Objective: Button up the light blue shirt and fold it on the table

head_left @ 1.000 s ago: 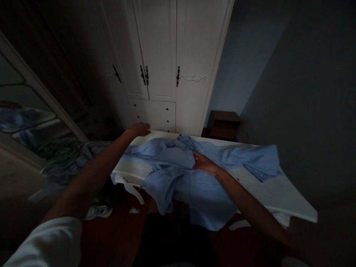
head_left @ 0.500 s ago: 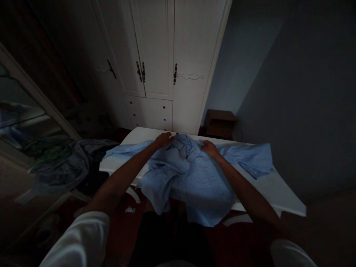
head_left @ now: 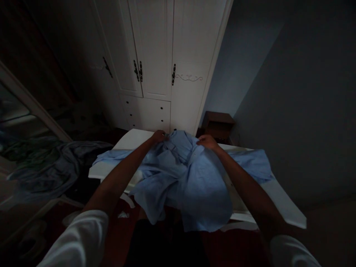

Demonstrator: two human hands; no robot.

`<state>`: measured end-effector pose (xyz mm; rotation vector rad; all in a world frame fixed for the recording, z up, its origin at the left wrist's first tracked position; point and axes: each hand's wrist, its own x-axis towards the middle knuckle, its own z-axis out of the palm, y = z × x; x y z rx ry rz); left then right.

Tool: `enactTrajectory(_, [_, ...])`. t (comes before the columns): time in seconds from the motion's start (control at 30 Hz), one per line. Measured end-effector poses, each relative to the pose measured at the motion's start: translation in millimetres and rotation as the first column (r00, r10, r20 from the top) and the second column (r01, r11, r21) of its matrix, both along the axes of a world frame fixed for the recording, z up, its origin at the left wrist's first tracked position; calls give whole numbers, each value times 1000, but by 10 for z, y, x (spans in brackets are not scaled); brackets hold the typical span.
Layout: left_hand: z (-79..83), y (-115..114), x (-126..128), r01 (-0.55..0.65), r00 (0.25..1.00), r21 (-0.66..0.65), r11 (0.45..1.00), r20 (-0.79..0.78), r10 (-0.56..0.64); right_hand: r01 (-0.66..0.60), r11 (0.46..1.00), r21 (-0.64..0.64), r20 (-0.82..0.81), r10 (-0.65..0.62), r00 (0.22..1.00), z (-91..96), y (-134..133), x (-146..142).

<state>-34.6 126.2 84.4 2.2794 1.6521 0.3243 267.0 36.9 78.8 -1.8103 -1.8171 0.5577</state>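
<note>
A light blue button shirt (head_left: 205,185) lies over a white table (head_left: 286,200), its sleeves spread to both sides and its lower part hanging over the near edge. My left hand (head_left: 158,136) is closed on the shirt near the collar on the left. On the other side, my right hand (head_left: 207,141) grips the shirt's front edge near the collar. Between the hands the neck gapes, showing the inside of the back. Part of each sleeve is hidden behind my forearms.
Beyond the table stands a white wardrobe (head_left: 155,66) with dark handles. A small brown cabinet (head_left: 218,122) is at the back right, beside the grey wall. Dark clothes (head_left: 69,167) are piled on the left. A crumpled white scrap (head_left: 123,214) lies on the red floor.
My hands have moved slightly apart and lifted the shirt's upper edges, so the neck and front gape wider. The view has shifted a little to the right.
</note>
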Motion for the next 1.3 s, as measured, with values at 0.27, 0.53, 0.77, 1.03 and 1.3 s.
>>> enactTrajectory(0.27, [259,55,-313,-105,974,319,942,225,33,84,883,462,-44,-71,996,210,29,209])
enactTrajectory(0.53, [-116,173,-119,-165,978,168,972,-99,183,-35,994,100,-58,41,997,-314,279,-149])
enactTrajectory(0.77, [-262,178,-302,51,992,120,991,-120,-37,112,993,44,-143,-104,984,-392,340,89])
enactTrajectory(1.03, [-302,131,-151,254,943,66,965,-240,-232,257,944,206,-187,-220,958,-236,547,-524])
enactTrajectory(1.3, [-269,40,-172,205,927,81,975,-336,-167,-270,962,31,-131,271,954,-477,542,-851])
